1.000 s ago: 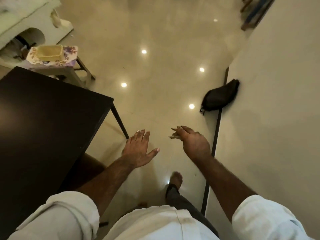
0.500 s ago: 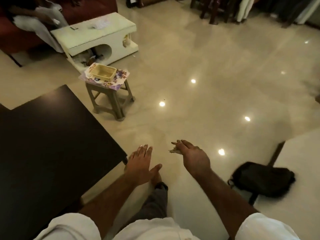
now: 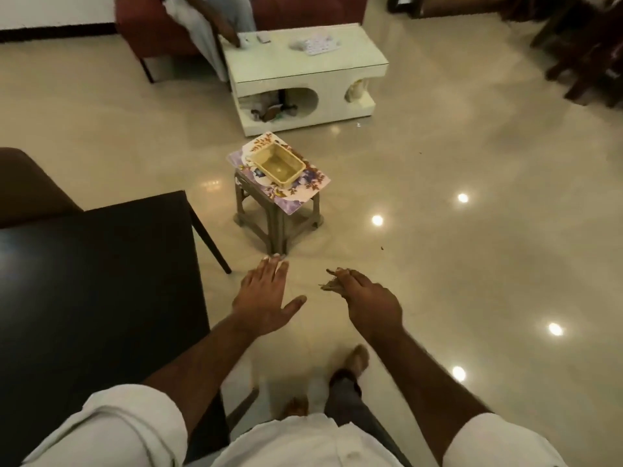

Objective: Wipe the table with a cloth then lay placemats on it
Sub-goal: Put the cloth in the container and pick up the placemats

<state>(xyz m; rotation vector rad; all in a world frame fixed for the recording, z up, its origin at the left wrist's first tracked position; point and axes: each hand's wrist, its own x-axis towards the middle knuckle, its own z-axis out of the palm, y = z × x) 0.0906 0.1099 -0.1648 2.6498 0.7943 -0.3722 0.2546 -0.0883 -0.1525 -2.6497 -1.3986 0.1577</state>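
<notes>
A dark table [image 3: 101, 281] fills the left of the head view. Ahead stands a small brown stool [image 3: 279, 214] with floral placemats [image 3: 303, 188] stacked on top and a yellow plastic tub [image 3: 278, 165] on them. My left hand [image 3: 264, 294] is stretched out flat over the floor, fingers straight, holding nothing. My right hand [image 3: 367, 298] is beside it, fingers curled down around a small scrap of brownish debris [image 3: 328, 286] that pokes out at the fingertips. No cloth is in sight.
A white low coffee table [image 3: 303, 75] stands beyond the stool, a red sofa [image 3: 151, 32] with a seated person behind it. A brown chair back [image 3: 27, 183] is at the table's far side. Dark chairs [image 3: 586, 52] sit top right. Glossy floor lies between.
The view has swung from the wall and black bag toward the stool and coffee table. Both hands keep their pose, left flat, right curled on the scrap.
</notes>
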